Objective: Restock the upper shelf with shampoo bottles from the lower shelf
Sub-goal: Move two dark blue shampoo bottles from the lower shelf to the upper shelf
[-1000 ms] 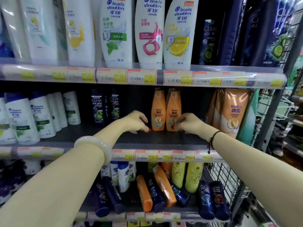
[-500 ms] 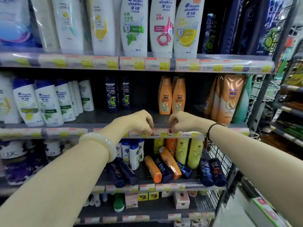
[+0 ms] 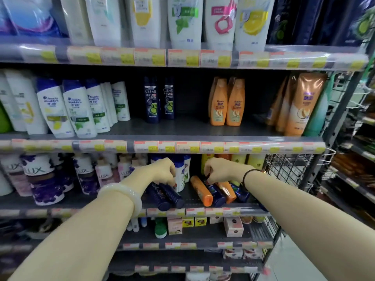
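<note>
Several small shampoo bottles lie on their sides on the lower shelf [image 3: 192, 202]: two dark blue bottles [image 3: 171, 196] at the left, and an orange bottle [image 3: 202, 191], a dark blue bottle [image 3: 218, 196] and another orange bottle [image 3: 228, 191] at the right. My left hand [image 3: 162, 171] is curled over the top ends of the two dark blue bottles. My right hand [image 3: 220, 170] is closed on the cap end of the dark blue bottle between the orange ones. On the upper shelf [image 3: 190, 128] stand two dark blue Clear bottles [image 3: 152, 101] and two orange bottles [image 3: 227, 103], with a bare gap between them.
White shampoo bottles [image 3: 67, 108] fill the upper shelf's left, tall orange tubes [image 3: 300, 104] its right. Purple Lux bottles [image 3: 43, 179] stand left of my hands. A wire rack [image 3: 288, 169] closes the right end. Price-tag rails [image 3: 182, 147] front each shelf. Small boxes [image 3: 233, 226] sit below.
Both hands dropped from the upper shelf's front rail down to the lower shelf and closed on the lying bottles. The view pulled back and tilted downward.
</note>
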